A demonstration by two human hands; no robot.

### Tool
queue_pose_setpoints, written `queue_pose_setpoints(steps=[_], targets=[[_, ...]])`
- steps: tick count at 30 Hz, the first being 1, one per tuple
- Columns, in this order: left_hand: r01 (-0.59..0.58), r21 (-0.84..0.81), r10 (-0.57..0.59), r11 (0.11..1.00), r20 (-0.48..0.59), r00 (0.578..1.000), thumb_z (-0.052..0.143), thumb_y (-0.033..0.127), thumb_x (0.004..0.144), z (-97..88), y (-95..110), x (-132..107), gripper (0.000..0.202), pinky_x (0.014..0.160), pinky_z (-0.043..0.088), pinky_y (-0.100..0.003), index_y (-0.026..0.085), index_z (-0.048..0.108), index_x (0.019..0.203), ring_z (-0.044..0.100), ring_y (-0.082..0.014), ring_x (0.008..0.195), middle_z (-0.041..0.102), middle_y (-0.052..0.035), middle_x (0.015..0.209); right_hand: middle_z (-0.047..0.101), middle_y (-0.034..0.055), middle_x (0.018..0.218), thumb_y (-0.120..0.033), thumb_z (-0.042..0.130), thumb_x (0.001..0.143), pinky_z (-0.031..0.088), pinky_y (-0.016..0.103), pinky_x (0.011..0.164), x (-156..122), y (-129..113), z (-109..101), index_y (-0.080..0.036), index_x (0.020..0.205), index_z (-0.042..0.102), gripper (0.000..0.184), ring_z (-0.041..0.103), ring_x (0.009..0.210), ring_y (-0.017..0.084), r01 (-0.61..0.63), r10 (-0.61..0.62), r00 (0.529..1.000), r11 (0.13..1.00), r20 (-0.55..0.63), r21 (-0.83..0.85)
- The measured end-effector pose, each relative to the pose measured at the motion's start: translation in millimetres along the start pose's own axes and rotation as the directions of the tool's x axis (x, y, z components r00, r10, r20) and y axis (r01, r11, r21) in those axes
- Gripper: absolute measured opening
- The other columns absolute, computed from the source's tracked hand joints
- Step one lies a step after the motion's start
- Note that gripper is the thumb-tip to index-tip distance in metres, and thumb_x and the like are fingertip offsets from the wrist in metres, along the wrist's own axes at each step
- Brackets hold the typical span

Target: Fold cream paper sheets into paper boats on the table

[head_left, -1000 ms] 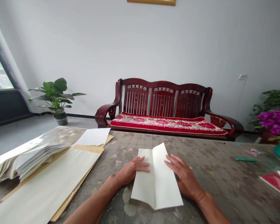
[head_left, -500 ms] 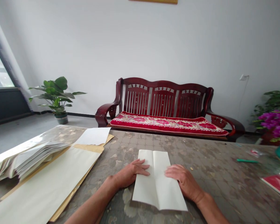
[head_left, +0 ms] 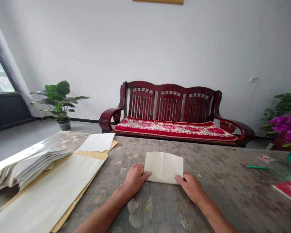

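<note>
The folded cream paper sheet (head_left: pixel 163 166) lies flat on the mottled grey-brown worktop (head_left: pixel 220 181), long axis from 9 to 3 o'clock. The left hand (head_left: pixel 134 178) touches its 7 o'clock corner and the right hand (head_left: pixel 190 185) its 5 o'clock corner, equally near. Both hands are open and flat, grasping nothing, fingertips only pressing the near edge.

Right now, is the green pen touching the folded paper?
No, the pen lies far to the right on the table, well apart from the paper.
</note>
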State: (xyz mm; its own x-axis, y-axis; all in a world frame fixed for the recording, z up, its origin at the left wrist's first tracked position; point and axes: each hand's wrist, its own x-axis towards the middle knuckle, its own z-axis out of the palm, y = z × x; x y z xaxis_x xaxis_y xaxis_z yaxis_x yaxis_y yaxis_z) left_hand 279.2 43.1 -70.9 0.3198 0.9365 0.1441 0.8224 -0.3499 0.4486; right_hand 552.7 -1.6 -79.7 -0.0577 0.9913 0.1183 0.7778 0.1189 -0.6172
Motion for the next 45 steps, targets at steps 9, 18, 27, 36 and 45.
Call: queue_pose_setpoints(steps=[9, 18, 27, 36, 45], targets=[[0.069, 0.186, -0.063, 0.980, -0.036, 0.997, 0.057, 0.047, 0.088, 3.7, 2.3, -1.6, 0.036, 0.074, 0.035, -0.031, 0.019, 0.061, 0.066, 0.058, -0.0217, 0.087, 0.063, -0.0048, 0.082, 0.070, 0.0061, 0.088, -0.036, 0.044, 0.092, 0.035, 0.025, 0.063, 4.3, -16.4, 10.2, -0.021, 0.085, 0.060, 0.024, 0.063, 0.082, 0.020, -0.178, 0.151, 0.984, 0.890, -0.098, -0.420], [0.121, 0.211, -0.118, 0.970, -0.027, 0.993, 0.059, 0.051, 0.085, -2.5, 7.6, -2.1, 0.038, 0.073, 0.034, -0.032, 0.019, 0.065, 0.066, 0.056, -0.0235, 0.088, 0.063, -0.0061, 0.086, 0.072, 0.0075, 0.099, -0.027, 0.047, 0.090, 0.043, 0.028, 0.069, 1.0, -17.9, 15.3, -0.021, 0.140, 0.043, 0.051, 0.067, 0.089, 0.022, -0.210, 0.154, 0.974, 0.889, -0.167, -0.407], [0.095, 0.234, -0.094, 0.968, -0.017, 0.995, 0.059, 0.049, 0.086, -2.5, 8.2, -5.6, 0.035, 0.076, 0.036, -0.033, 0.020, 0.067, 0.070, 0.056, -0.0241, 0.090, 0.062, -0.0068, 0.089, 0.070, 0.0072, 0.114, -0.021, 0.040, 0.091, 0.047, 0.031, 0.085, -2.2, -15.4, 11.4, -0.024, 0.131, 0.060, 0.045, 0.064, 0.102, 0.023, 0.000, -0.044, 0.996, 0.881, -0.081, -0.472], [0.082, 0.287, -0.075, 0.954, -0.038, 0.996, 0.057, 0.052, 0.087, -1.9, 10.0, -4.0, 0.038, 0.078, 0.037, -0.036, 0.019, 0.070, 0.073, 0.057, -0.0270, 0.093, 0.063, -0.0089, 0.093, 0.071, 0.0053, 0.109, -0.013, 0.039, 0.090, 0.040, 0.029, 0.083, -4.0, -19.3, 12.5, -0.024, 0.131, 0.059, 0.046, 0.062, 0.100, 0.022, 0.026, -0.056, 0.998, 0.791, -0.029, -0.611], [0.061, 0.330, -0.053, 0.942, -0.034, 0.998, 0.055, 0.053, 0.088, -4.8, 14.5, -0.5, 0.042, 0.082, 0.037, -0.040, 0.018, 0.071, 0.072, 0.057, -0.0297, 0.095, 0.066, -0.0116, 0.093, 0.071, 0.0068, 0.106, -0.010, 0.041, 0.089, 0.037, 0.031, 0.082, -7.7, -29.9, 10.4, -0.022, 0.132, 0.057, 0.048, 0.061, 0.097, 0.022, 0.053, -0.072, 0.997, 0.736, 0.000, -0.675]])
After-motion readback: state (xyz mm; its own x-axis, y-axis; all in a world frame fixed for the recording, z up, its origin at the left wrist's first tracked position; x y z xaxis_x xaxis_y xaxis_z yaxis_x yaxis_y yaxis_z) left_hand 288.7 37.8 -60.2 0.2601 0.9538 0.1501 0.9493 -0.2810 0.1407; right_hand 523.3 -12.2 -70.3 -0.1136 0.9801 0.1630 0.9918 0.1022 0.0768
